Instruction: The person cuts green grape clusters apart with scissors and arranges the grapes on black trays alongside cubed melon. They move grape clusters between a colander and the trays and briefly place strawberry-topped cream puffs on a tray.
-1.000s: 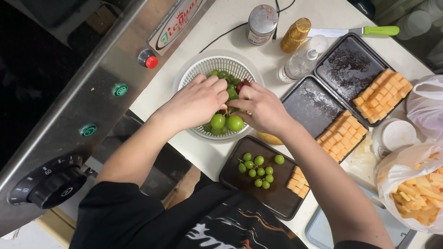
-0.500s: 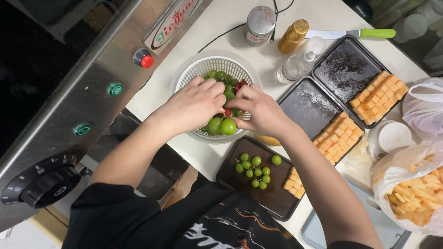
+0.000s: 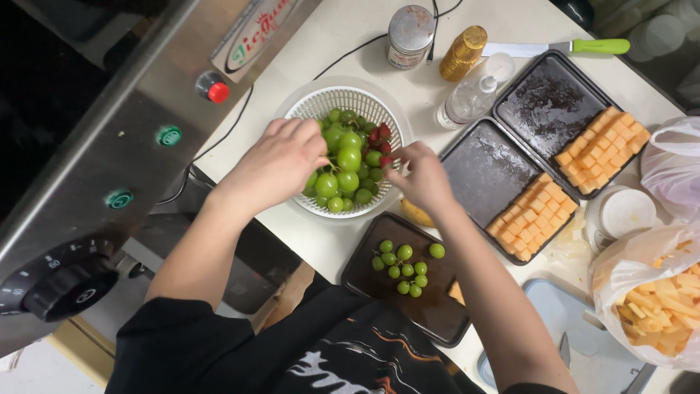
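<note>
Seen from the head camera, the left hand (image 3: 281, 164) reaches into a white slotted colander (image 3: 315, 106) on the pale surface (image 3: 343, 36), its grip closed around the upper part of a bunch of green grapes (image 3: 343, 171) that hangs inside the basket. The right hand (image 3: 419, 175) sits at the colander's near right rim, its fingertips pinched narrowly together at a small red fruit (image 3: 384, 161) among the grapes; from this angle I cannot tell for sure whether it is actually held or only touched. A few more red pieces lie beside it in the basket. Just in front of the colander, near the person's body, a dark rectangular tray (image 3: 364, 281) carries a small cluster of loose green grapes (image 3: 402, 266). To the right, two more dark trays (image 3: 485, 168) lie side by side, each with a block of orange fruit cubes (image 3: 536, 208) at its near end. Behind them stand a gold-lidded jar (image 3: 463, 52), a silver-lidded tin (image 3: 410, 35) and a clear bottle (image 3: 474, 95), with a green-handled knife (image 3: 558, 48) lying at the far edge. A plastic bag of yellow strips (image 3: 656, 299) sits at the right.
</note>
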`<action>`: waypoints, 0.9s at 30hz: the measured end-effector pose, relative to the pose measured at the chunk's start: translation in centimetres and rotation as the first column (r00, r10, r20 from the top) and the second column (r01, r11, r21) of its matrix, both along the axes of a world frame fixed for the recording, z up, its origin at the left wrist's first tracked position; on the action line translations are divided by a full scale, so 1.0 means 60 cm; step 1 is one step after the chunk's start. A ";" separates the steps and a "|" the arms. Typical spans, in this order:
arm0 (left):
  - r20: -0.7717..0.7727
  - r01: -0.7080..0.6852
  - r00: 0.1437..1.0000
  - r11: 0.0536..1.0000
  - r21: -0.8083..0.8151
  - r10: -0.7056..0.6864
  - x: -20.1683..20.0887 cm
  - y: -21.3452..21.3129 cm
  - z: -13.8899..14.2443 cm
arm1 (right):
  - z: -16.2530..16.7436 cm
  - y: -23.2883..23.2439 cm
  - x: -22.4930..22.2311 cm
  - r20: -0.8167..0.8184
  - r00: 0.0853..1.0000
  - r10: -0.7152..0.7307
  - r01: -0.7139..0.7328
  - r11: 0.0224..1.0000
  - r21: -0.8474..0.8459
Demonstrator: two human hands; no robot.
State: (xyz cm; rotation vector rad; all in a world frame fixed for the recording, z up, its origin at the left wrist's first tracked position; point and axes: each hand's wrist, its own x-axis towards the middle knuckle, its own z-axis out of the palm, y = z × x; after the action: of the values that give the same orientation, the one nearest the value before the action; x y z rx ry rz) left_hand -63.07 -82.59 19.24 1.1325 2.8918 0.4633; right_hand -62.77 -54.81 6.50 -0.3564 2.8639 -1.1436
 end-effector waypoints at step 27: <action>0.864 -0.519 -0.147 0.781 0.347 -0.481 0.135 0.214 -0.227 | -0.068 0.070 0.448 0.274 0.904 0.328 0.396 -0.400 -0.826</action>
State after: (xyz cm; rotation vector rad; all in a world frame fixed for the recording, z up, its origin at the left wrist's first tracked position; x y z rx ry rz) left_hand -54.96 -69.78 5.63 0.1783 1.1133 1.5464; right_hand -35.91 -50.61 2.40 0.1111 0.4603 -2.9014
